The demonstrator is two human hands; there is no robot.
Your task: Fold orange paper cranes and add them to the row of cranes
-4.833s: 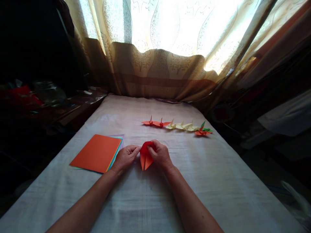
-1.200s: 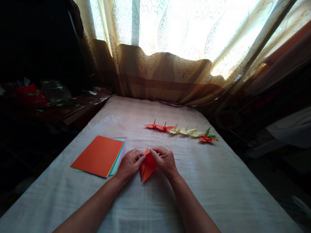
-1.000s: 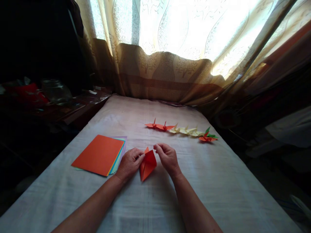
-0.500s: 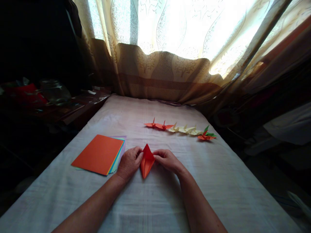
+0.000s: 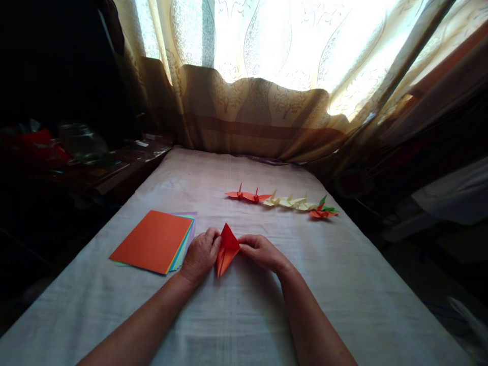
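A partly folded red-orange paper piece (image 5: pixel 227 248), diamond-shaped with a pointed top, lies on the pale cloth-covered table (image 5: pixel 236 315). My left hand (image 5: pixel 200 254) presses its fingers against the paper's left edge. My right hand (image 5: pixel 263 251) pinches the paper's right corner with curled fingers. Both hands rest on the cloth with the paper between them.
A stack of coloured paper sheets (image 5: pixel 154 241), orange on top, lies left of my hands. A row of several finished paper cranes (image 5: pixel 282 200), orange, cream and green, sits farther back. A curtain (image 5: pixel 259 112) hangs behind; a dark cluttered side table (image 5: pixel 76 157) stands at the left.
The lifted flap has been folded down, so the paper is now a flatter narrow diamond. My right hand came down from above the paper to its right corner.
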